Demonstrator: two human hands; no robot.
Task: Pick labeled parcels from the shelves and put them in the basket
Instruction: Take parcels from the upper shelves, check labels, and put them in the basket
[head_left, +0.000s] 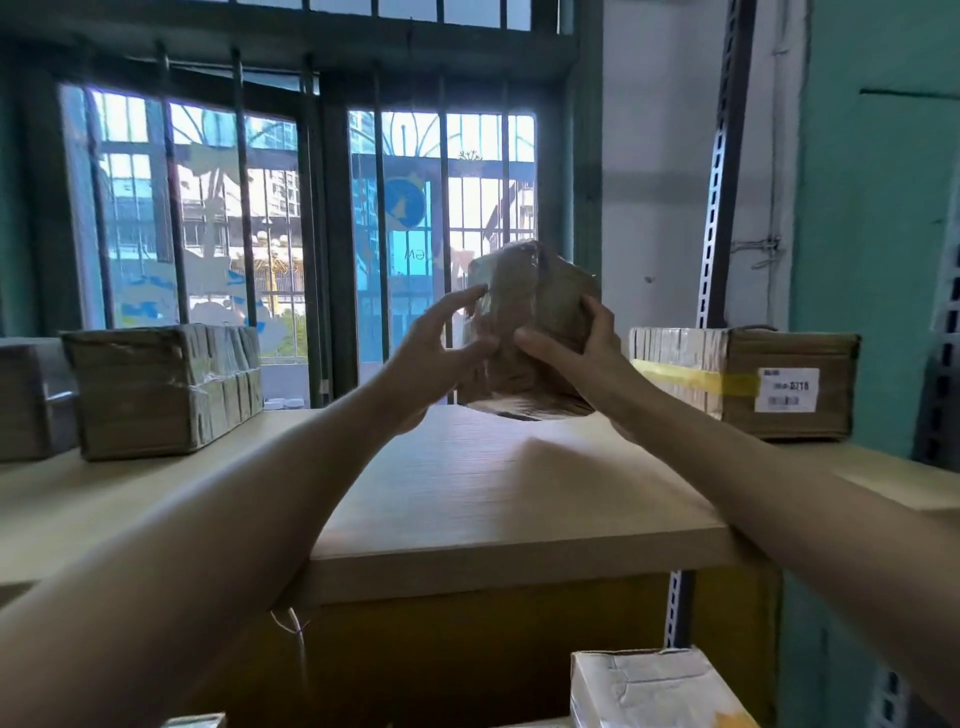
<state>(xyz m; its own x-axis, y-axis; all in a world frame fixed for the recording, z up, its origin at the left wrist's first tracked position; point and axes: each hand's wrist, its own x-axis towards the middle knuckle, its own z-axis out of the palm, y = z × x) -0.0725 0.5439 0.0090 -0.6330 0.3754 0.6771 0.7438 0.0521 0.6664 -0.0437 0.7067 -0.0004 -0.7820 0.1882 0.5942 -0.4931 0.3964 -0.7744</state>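
Brown, tape-wrapped cardboard parcel (530, 327) hangs clear of the pale wooden shelf board (519, 499), near the frame's centre. The right hand (587, 353) grips it from its four o'clock side, thumb across the front. The left hand (441, 353) is spread wide, fingertips touching its nine o'clock face. No label shows on the visible faces, so this looks like a check. No basket is in view, and delivery remains. At three o'clock, a yellow-taped brown carton (737, 353) carries a white barcode label (787, 389) ending "215"; its other print is blurred.
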